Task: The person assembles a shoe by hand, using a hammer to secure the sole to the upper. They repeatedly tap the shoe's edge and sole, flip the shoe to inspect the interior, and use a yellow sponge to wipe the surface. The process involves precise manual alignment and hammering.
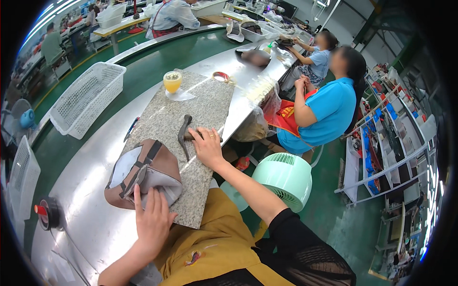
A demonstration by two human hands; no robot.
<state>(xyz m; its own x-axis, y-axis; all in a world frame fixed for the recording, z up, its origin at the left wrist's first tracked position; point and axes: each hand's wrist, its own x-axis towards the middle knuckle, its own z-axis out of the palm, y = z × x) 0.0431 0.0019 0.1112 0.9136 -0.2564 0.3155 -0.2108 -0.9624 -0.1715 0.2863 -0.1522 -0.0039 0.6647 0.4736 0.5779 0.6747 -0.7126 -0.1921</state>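
A brown bag (pixel 164 159) with black straps and pale grey lining lies on its side across the left edge of a speckled stone slab (pixel 202 102). My left hand (pixel 155 219) rests at its open mouth, fingers stretched out over the lining; the fingertips touch the fabric. On the slab to the right of the bag is a hammer (pixel 183 135) with a dark curved head. My right hand (pixel 208 148) lies over its handle, fingers curled round it. The handle's end shows beyond the hand, and its middle is hidden underneath.
A cup of yellow liquid (pixel 172 85) and a tape roll (pixel 220 76) sit at the slab's far end. A pen (pixel 132 128) lies by its left edge. White baskets (pixel 88 97) stand left. A mint fan (pixel 284 178) is at right, near a co-worker in blue (pixel 329 112).
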